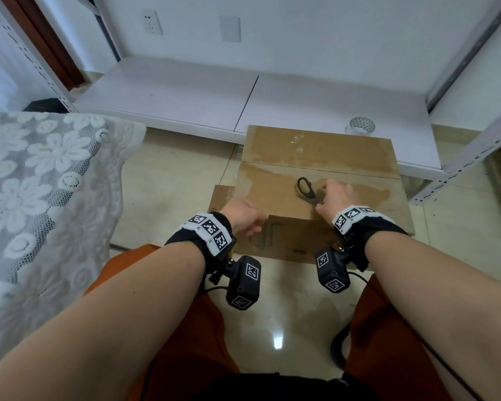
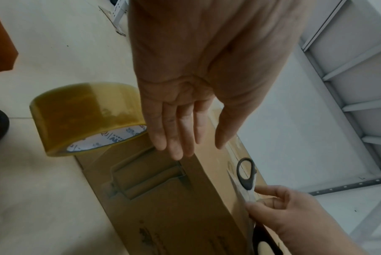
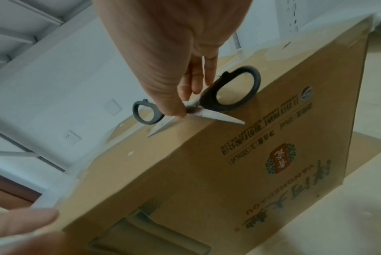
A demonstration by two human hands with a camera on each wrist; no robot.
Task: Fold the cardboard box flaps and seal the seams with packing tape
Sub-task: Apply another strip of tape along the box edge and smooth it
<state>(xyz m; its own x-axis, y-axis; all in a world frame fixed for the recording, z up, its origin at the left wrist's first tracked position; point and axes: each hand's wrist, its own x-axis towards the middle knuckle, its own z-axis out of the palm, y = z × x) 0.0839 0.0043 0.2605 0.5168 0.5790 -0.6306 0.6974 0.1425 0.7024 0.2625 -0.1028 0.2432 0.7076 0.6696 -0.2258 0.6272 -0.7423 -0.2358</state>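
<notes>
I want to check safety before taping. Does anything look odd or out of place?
Yes. The scissors lie on the cardboard box top with blades spread open, points at its near edge, while the right hand pinches them near the pivot.

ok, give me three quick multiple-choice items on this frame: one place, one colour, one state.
1. Where are the scissors?
A. on the floor
B. on top of the box
C. on the shelf

2. What colour are the handles?
A. orange
B. blue
C. black

3. How are the blades?
A. spread apart
B. closed together
C. stuck into the cardboard

Key:
1 B: the head view shows them on the folded top flaps.
2 C: both loops are black in the right wrist view.
3 A: the two tips point in different directions, with the right hand pinching near the pivot.
</notes>
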